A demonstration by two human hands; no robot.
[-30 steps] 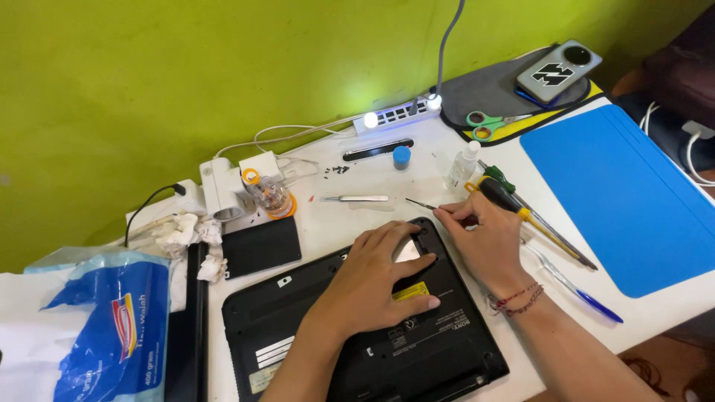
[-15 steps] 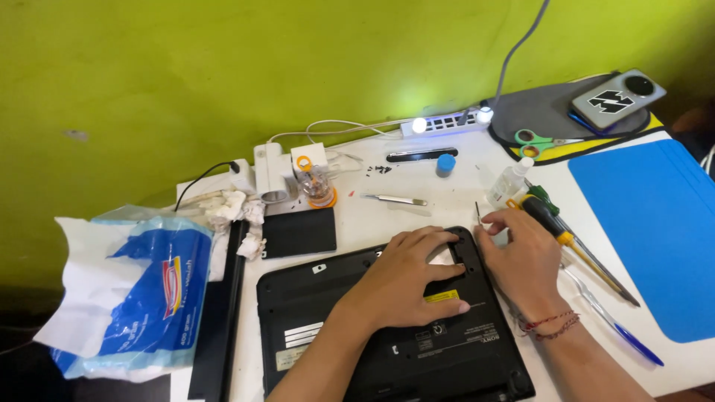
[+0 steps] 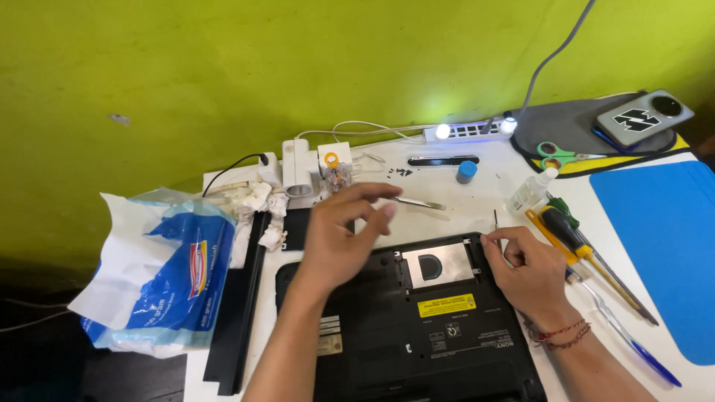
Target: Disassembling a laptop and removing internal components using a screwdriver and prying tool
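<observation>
One black laptop (image 3: pixel 417 327) lies bottom-up at the near edge of the white table (image 3: pixel 477 205), with one silver metal bay (image 3: pixel 439 264) open in its base and one yellow label in front of that. Two hands work over it. The left hand (image 3: pixel 339 242), which lay flat on the laptop's base half a second ago, is now lifted above its far left corner, fingers (image 3: pixel 372 216) spread loosely and curled, gripping nothing. The right hand (image 3: pixel 525 272) has stayed at the far right corner of the laptop; thumb and forefinger pinch the thin screwdriver (image 3: pixel 497 223), its shaft pointing away (the tip is too small to make out). Right of it lie two larger screwdrivers (image 3: pixel 577 242) and one blue pen (image 3: pixel 633 346). Farther off sit one white dropper bottle (image 3: pixel 530 193), one blue cap (image 3: pixel 467 171), one pair of green scissors (image 3: pixel 558 155) and one lit power strip (image 3: pixel 469 130). At the left stands one blue-and-white bag (image 3: pixel 160 275).
</observation>
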